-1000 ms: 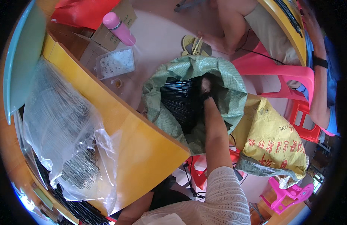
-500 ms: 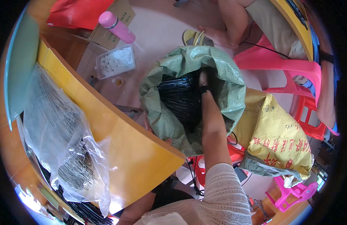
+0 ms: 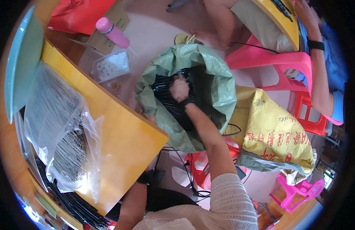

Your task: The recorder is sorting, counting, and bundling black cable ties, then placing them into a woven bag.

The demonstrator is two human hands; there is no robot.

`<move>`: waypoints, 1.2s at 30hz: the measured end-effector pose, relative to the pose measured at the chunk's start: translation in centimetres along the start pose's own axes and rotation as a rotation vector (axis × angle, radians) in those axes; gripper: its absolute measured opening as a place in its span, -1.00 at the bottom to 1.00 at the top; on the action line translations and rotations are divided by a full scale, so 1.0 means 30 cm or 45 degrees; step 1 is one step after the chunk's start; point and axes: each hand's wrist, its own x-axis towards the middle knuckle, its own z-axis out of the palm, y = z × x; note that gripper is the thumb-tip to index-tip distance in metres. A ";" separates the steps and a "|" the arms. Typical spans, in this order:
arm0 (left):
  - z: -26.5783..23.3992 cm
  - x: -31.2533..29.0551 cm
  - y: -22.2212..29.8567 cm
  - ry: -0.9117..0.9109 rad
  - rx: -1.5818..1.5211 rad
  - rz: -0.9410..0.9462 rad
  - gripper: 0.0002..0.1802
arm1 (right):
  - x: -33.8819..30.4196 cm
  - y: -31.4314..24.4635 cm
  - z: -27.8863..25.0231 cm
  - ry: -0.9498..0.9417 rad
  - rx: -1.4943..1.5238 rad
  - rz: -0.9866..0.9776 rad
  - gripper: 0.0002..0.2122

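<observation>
A green woven sack (image 3: 219,96) stands upright with its mouth spread wide and its rim folded outward. Inside lies a shiny black bundle (image 3: 173,107) with long streaks along it, like strips or thin rods. My right hand (image 3: 179,89) reaches down into the sack, a dark band at its wrist. Its fingers are curled against the top of the black bundle, and the fingertips are hidden. Only a bit of my left hand (image 3: 151,118) shows, at the sack's left side past the tabletop edge; the table hides its fingers.
On the left, a yellow table (image 3: 127,142) holds a clear bag of metal wires (image 3: 72,149) and black rods (image 3: 75,203). Past the sack are a plastic tub (image 3: 112,66) and a pink bottle (image 3: 113,32). A yellow sack (image 3: 273,130) and pink chair (image 3: 273,59) stand right; other people sit nearby.
My right hand has shifted left from the sack's far inner side onto the black bundle, its fingers now more visible. The view has shifted slightly. A co-worker's arm at the right has come further into view.
</observation>
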 end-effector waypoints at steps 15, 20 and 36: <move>-0.086 0.131 -0.081 -0.148 -0.982 -0.516 -0.50 | 0.013 -0.129 0.144 -0.823 -0.627 -0.441 -0.40; -0.119 0.160 -0.105 -0.200 -1.365 -0.651 -0.53 | 0.018 -0.121 0.140 -0.791 -0.468 -0.475 -0.46; -0.173 0.097 -0.226 -0.430 -2.589 -1.081 -0.57 | -0.255 -0.188 -0.750 0.180 0.312 -0.128 -0.63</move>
